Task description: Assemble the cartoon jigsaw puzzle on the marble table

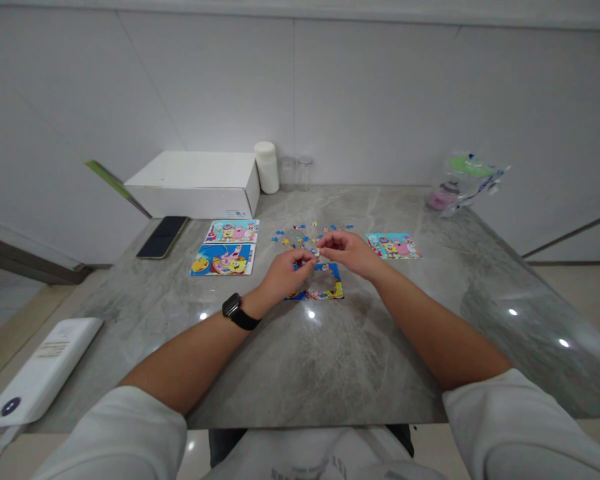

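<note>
Over the middle of the grey table, my left hand point(289, 272) and my right hand point(349, 253) meet with fingertips close together. Between them is a small pale puzzle piece point(317, 253), pinched by the right thumb and fingers; the left fingertips seem to touch it too. Just below the hands lies a partly assembled jigsaw puzzle point(338, 287), its border joined and its centre open to the table. My left hand covers its left part. Loose puzzle pieces point(281, 234) in blue, yellow and other colours are scattered behind my hands.
Two cartoon picture cards point(223, 260) lie at left and a finished-looking cartoon puzzle picture point(395, 246) at right. A phone point(163, 237), white box point(190, 183), white bottle point(267, 168), glasses point(304, 172) and plastic bag point(463, 183) stand farther out. A power bank point(45, 370) sits front left.
</note>
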`<state>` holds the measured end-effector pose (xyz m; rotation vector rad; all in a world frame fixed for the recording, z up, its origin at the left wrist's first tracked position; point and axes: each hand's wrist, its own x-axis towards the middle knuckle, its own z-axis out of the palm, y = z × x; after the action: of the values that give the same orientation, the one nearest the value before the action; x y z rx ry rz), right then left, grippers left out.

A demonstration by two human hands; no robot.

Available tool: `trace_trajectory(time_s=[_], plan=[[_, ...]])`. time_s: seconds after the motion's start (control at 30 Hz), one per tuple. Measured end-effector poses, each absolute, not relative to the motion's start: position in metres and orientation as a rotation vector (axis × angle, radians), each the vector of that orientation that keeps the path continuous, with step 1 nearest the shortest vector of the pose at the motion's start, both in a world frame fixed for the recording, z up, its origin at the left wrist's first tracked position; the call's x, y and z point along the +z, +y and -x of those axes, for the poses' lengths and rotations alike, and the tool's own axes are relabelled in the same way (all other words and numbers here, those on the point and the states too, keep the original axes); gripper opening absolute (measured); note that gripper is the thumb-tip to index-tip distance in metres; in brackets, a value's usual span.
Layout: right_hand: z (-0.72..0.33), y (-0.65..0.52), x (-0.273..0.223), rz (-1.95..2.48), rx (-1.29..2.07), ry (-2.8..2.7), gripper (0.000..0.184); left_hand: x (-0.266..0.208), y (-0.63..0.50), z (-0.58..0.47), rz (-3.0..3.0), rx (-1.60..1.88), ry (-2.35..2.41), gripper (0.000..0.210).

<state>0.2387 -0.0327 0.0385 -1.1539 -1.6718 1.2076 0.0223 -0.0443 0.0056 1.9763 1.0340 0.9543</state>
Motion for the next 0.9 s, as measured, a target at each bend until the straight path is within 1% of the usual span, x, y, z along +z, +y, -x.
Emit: trace_trajectory(time_s=[0.13, 0.3, 0.37, 0.5, 0.57, 0.73, 0.9], plan=[[-0.256, -0.026, 0.044, 1.207, 1.224, -1.699, 0.034, 0.000, -0.044, -0.021, -2.261, 0.944, 0.943, 0.016], [-0.268, -0.021, 0.044, 1.238, 1.208, -1.762, 0.031, -0.007, -0.041, -0.018, -2.420, 0.957, 0.922, 0.014], [-0.268, -0.020, 0.041, 1.262, 1.192, -1.813, 0.027, -0.007, -0.040, -0.017, -2.437, 0.967, 0.950, 0.014], [-0.262, -0.023, 0.033, 1.383, 1.128, -2.032, 0.013, -0.008, -0.039, -0.016, -2.436, 0.964, 1.018, 0.016], [-0.257, -0.027, 0.030, 1.445, 1.101, -2.176, 0.010, -0.007, -0.039, -0.015, -2.447, 0.962, 1.026, 0.017], [-0.244, -0.037, 0.030, 1.525, 0.940, -2.454, 0.013, -0.006, -0.040, -0.016, -2.465, 0.965, 1.032, 0.018], [-0.240, -0.040, 0.033, 1.580, 0.819, -2.559, 0.017, -0.004, -0.041, -0.016, -2.468, 0.925, 1.050, 0.019]])
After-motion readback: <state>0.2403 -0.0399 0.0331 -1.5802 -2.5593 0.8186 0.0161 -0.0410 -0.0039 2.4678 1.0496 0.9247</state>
